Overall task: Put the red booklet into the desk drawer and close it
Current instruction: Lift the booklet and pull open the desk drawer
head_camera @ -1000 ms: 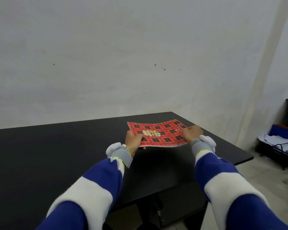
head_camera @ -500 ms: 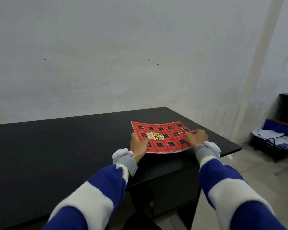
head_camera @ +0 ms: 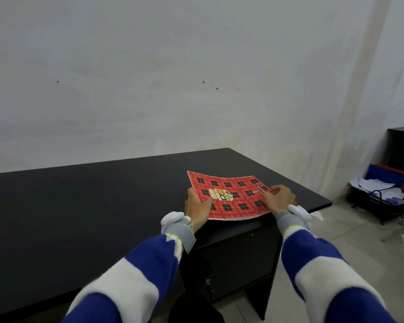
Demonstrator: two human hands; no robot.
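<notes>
1. Worktop (head_camera: 79, 206): flat matte black slab with straight edges, set against a plain pale wall (head_camera: 149, 78) that has a few dark specks.
2. Left sleeve (head_camera: 131, 271): knit with broad blue and white bands, grey cuff, something white bunched at the wrist.
3. Left hand (head_camera: 197, 207): bare, fingers closed on the near-left edge of the booklet, thumb on top of the cover.
4. Red booklet (head_camera: 233, 197): thin, flexible, glossy rectangle. Red cover with a fine white grid and rows of black squares, plus a small yellow-and-white emblem left of centre. It sags between the two hands and sits over the worktop's near right corner; can't tell whether it touches the surface.
5. Right hand (head_camera: 279, 199): bare, fingers closed on the booklet's right edge, thumb on top.
6. Right sleeve (head_camera: 313, 264): same knit bands and grey cuff.
7. Cabinet (head_camera: 238, 259): black, flat-fronted, under the worktop's right end. No open drawer visible.
8. Floor (head_camera: 336, 241): pale glossy tiles.
9. Far right: a black wire rack (head_camera: 378, 201) on the floor holding loose white papers and a blue folder.
</notes>
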